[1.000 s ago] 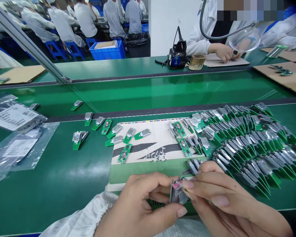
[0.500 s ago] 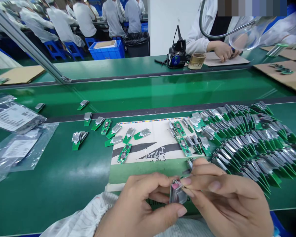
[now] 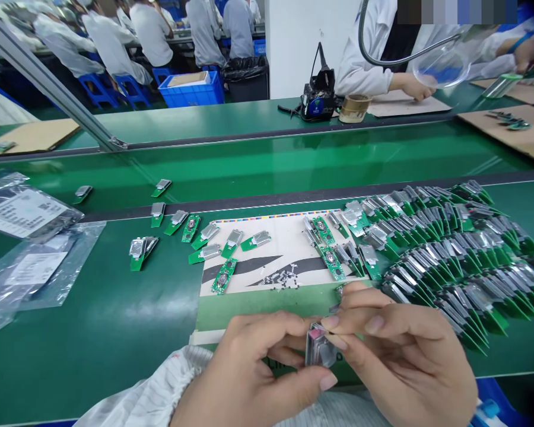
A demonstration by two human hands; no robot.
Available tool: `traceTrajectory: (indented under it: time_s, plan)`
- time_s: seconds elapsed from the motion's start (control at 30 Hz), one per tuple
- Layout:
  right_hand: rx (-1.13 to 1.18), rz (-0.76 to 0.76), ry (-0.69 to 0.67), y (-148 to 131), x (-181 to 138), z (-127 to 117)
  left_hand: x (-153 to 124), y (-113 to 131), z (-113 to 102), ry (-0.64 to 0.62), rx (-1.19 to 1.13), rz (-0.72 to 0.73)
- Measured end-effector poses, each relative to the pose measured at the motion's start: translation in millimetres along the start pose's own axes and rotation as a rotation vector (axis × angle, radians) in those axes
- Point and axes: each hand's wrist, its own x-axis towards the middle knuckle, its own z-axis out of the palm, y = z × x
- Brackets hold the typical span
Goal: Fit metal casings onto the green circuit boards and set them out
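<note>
My left hand [image 3: 258, 367] is closed on a small circuit board [image 3: 317, 350] with a silver, glossy module, held on edge, a pink bit showing at its top. At that top edge the fingertips of my right hand [image 3: 400, 356] pinch together; whatever lies between them is too small or hidden to make out. Beneath my hands is a printed sheet [image 3: 231, 311] with a green band. On it lie green circuit boards [image 3: 225, 276], some with silver modules, and a scatter of tiny metal parts [image 3: 282, 277].
Rows of stacked boards [image 3: 454, 267] fill the right side. Plastic bags with labels [image 3: 40, 267] lie at left. Beyond runs a green conveyor belt [image 3: 231, 163] carrying a few boards. Across it a co-worker's hand [image 3: 416, 88] rests near a magnifier [image 3: 442, 65] and a tape roll [image 3: 355, 108].
My right hand has shifted slightly left and in, fingertips still at the module's top edge. Boards on the belt have moved right. The co-worker's hand has shifted a little.
</note>
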Motion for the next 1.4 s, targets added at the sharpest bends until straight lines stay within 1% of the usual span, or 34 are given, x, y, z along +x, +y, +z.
traceTrajectory:
  time_s: [0.2,0.27,0.37,0.43,0.53,0.6,0.67,0.77,0.87,1.07,1.2,1.3,1.4]
  plan:
    - [-0.143,-0.014,-0.018,-7,2,-2,0,0,2,0.023,-0.038,0.012]
    - [-0.207,-0.040,-0.044,-10,6,-3,-1,0,2,0.027,-0.037,0.027]
    - [-0.293,-0.069,-0.103,-12,9,-5,-2,-1,1,0.003,-0.039,0.012]
    - [-0.256,-0.046,-0.124,-12,9,-7,-2,-1,0,-0.005,-0.036,-0.009]
    - [-0.085,0.039,-0.125,-11,5,-8,-2,-1,-1,-0.024,-0.016,-0.011]
    - [-0.026,0.076,-0.117,-10,3,-9,-3,-2,-1,-0.034,0.018,-0.003]
    - [-0.030,0.105,-0.101,-10,3,-9,-3,-3,-1,-0.035,0.054,0.016]
    - [-0.050,0.118,-0.115,-11,4,-8,-3,-2,0,-0.025,0.110,0.071]
    - [-0.065,0.093,-0.125,-10,5,-8,-1,-1,-1,-0.016,0.176,0.136]
    - [-0.102,0.090,-0.152,-7,6,-8,0,2,-4,0.019,0.420,0.232]
    - [-0.089,0.121,-0.164,-5,7,-7,0,1,-4,0.045,0.518,0.316]
    - [-0.091,0.143,-0.188,-3,7,-8,1,0,-5,0.050,0.549,0.325]
    - [-0.078,0.154,-0.202,-1,6,-11,0,-2,-7,0.027,0.468,0.268]
